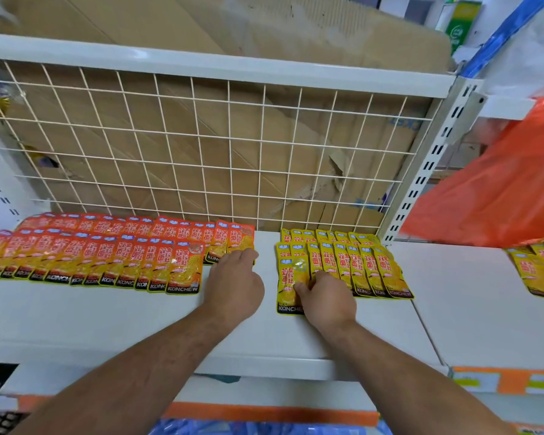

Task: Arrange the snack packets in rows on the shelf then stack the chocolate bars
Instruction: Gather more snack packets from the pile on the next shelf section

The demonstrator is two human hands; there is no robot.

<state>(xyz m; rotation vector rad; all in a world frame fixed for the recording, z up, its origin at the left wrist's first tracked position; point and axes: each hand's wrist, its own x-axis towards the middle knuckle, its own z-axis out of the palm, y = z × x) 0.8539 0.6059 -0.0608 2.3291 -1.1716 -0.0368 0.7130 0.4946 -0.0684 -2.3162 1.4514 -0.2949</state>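
White metal shelf (139,309): red snack packets (107,259) in 2 overlapping rows, L side; yellow snack packets (368,268) in 2 rows, R side, gap betw. L hand (236,284): fingers bent onto lower edge of end red packet (237,238), back row; grip vs. mere contact, can't tell. R hand (327,299): thumb on top, fingers curled, pinches leftmost yellow packet (288,277), front row.

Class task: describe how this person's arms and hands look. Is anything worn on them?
The left hand and right hand are bare: no gloves, rings, watch or bracelet show. The forearms are bare too, with fine hair. No sleeve appears anywhere up to the picture's lower edge.
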